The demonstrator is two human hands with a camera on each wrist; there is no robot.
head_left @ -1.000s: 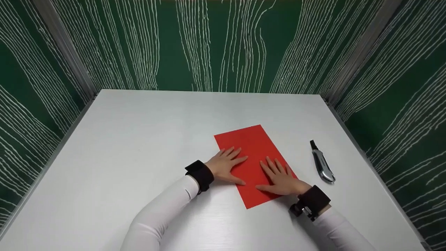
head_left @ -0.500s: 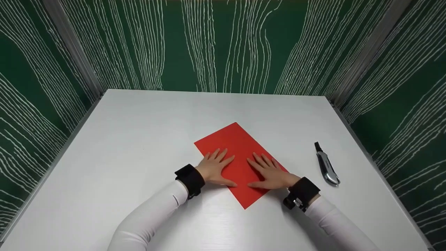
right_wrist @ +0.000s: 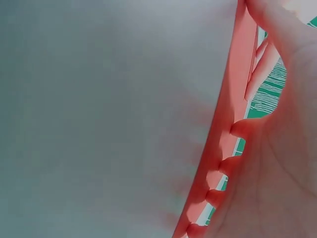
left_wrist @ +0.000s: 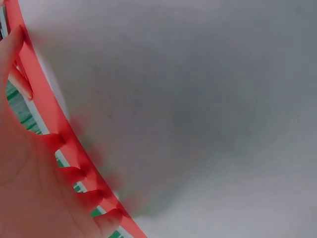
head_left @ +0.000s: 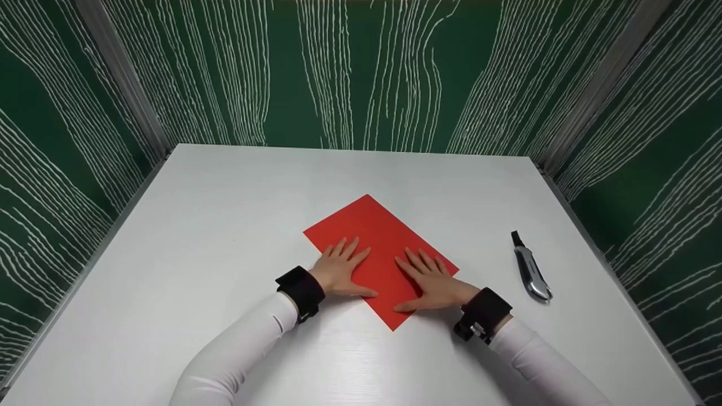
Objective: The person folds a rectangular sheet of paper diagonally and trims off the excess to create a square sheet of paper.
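Note:
A sheet of red paper (head_left: 377, 242) lies flat and slanted on the white table, one corner pointing toward the person. My left hand (head_left: 339, 272) rests on its left edge with fingers spread; in the left wrist view the fingertips touch the red paper (left_wrist: 49, 111). On the right part of the sheet lies my right hand (head_left: 434, 285), its fingers also spread and straight. The right wrist view shows that palm (right_wrist: 292, 163) raised above the table and the fingertips down on the paper (right_wrist: 225, 114).
A grey and black utility knife (head_left: 532, 270) lies right of the paper on the white table (head_left: 237, 192). Green panels (head_left: 378, 73) with white wavy lines stand behind and at both sides of the table, joined by grey metal posts.
Both hands have turned the red paper counterclockwise and shifted it left, its far end swinging left. Fingers stay spread on it throughout. The head view has shifted slightly.

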